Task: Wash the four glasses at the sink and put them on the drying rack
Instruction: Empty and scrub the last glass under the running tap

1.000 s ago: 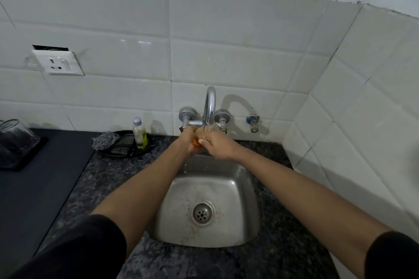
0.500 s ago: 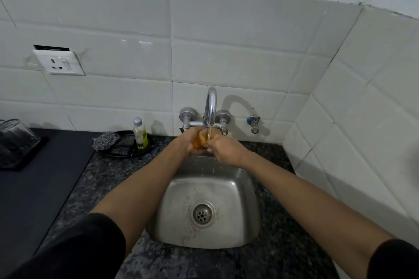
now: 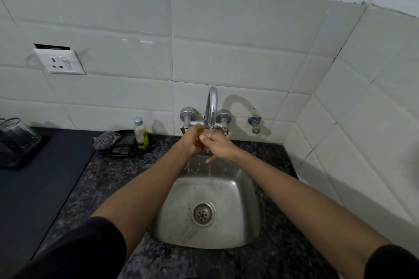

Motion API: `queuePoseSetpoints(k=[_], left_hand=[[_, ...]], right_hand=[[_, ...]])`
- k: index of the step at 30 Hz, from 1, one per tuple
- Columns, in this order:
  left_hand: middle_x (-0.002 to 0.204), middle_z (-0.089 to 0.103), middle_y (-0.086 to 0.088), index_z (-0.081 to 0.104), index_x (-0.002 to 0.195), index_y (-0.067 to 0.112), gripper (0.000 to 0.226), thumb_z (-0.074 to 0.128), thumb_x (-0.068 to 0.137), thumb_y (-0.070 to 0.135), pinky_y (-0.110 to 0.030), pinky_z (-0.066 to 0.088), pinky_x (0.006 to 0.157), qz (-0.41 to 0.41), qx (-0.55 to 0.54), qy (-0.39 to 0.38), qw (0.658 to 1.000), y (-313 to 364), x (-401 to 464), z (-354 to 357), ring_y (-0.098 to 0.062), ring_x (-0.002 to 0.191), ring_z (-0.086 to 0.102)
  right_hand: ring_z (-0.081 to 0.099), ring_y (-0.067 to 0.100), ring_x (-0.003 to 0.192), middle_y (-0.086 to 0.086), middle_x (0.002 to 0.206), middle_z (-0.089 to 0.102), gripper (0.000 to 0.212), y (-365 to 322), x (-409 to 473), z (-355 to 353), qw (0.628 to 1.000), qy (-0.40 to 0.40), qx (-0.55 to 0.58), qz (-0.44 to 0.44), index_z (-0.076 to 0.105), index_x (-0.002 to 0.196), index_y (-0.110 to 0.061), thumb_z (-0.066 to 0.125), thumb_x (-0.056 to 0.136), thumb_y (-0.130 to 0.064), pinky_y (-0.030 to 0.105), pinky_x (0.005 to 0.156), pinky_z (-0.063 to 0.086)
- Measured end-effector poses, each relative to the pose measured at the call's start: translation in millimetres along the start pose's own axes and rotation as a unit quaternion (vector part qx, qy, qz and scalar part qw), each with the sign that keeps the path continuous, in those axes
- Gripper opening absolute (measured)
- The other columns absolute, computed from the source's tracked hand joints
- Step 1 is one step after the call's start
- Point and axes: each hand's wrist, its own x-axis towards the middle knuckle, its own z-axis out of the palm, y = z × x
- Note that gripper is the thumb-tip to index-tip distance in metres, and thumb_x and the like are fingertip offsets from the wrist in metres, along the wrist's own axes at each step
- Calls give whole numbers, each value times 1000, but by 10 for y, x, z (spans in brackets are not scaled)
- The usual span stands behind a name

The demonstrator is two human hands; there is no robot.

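At the back edge of the sink (image 3: 205,190), directly under the spout of the tap (image 3: 211,106), both hands meet around a small amber-tinted glass (image 3: 199,137). The left hand (image 3: 192,140) wraps its curled fingers around the glass from the left, keeping it in the stream so the water runs over it and falls into the basin rather than onto the table (image 3: 90,179). The right hand (image 3: 218,146) comes in from the right with its fingers bent against the glass, apparently rubbing the rim or inside, though the glass is mostly hidden between the two hands and I cannot say exactly where the fingertips sit. A thin thread of water drops below the hands toward the basin wall. Along the table's back edge, left of the tap, a small bottle of liquid (image 3: 140,132) stands on a dark dish (image 3: 127,149) with a scrubber (image 3: 105,140) lying on its left rim (both kept within easy reach of the sink). At the far left edge an upturned clear glass (image 3: 15,136) rests on a dark tray, which I take to be the drying spot, so at least one glass seems finished and this one is mid-wash.
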Motion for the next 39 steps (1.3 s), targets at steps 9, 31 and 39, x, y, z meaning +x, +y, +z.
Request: queuePoseSetpoints(k=[9, 31, 39], left_hand=[[96, 69, -16, 61, 114, 1, 33, 48, 96, 24, -45, 55, 88, 69, -52, -7, 996, -134, -39, -50, -31, 87, 68], [96, 68, -12, 61, 106, 11, 26, 73, 83, 10, -46, 58, 83, 216, 34, 147, 965, -238, -78, -128, -26, 84, 67], [82, 64, -9, 65, 91, 10, 30, 56, 97, 38, -36, 56, 66, 64, 8, 95, 993, -335, 17, -232, -23, 74, 68]], right_hand=[[75, 25, 98, 14, 110, 78, 35, -8, -58, 15, 917, 63, 378, 115, 67, 120, -9, 41, 112, -31, 32, 67, 63], [49, 23, 135, 12, 147, 53, 52, 677, -296, 203, 926, 194, -252, -204, 47, 151, -6, 55, 100, -4, 34, 117, 40], [64, 22, 118, 8, 132, 67, 47, 496, -92, 295, 880, 217, -314, -283, 63, 138, -8, 67, 92, -1, 36, 100, 56]])
